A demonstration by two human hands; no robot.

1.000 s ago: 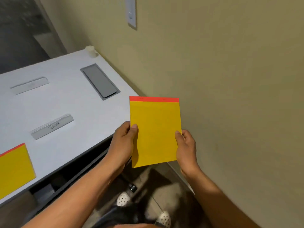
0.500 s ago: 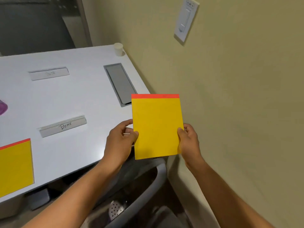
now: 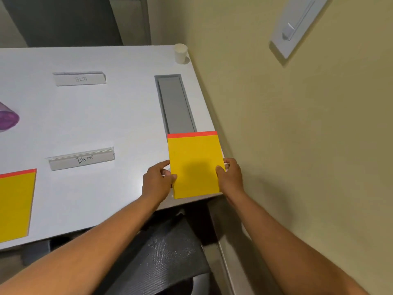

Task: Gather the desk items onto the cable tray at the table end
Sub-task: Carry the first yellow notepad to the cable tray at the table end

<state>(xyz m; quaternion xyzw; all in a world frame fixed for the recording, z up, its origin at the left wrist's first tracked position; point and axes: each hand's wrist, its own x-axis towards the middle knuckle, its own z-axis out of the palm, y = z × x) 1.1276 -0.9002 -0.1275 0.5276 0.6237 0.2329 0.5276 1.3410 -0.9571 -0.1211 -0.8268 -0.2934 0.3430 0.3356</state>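
A yellow notepad [image 3: 194,162] with a red top strip is over the white desk's near right corner, its top edge covering the near end of the grey recessed cable tray [image 3: 175,103]. My left hand [image 3: 158,180] pinches its left edge and my right hand [image 3: 230,177] pinches its right edge. A second yellow notepad [image 3: 14,203] lies at the desk's near left. Two grey name plates lie flat: one reading "BEAR" [image 3: 81,159], one farther back [image 3: 79,79]. A small white cup [image 3: 180,53] stands at the far right corner.
The white desk [image 3: 106,116] butts against a beige wall on the right with a light switch [image 3: 294,24]. A purple object [image 3: 7,119] shows at the left edge. A dark mesh chair [image 3: 168,252] sits below the desk's near edge.
Both hands carried the notepad forward from off the desk's end to above its near right corner, lowering it so it now overlaps the cable tray's near end. The view shifted over the desk.
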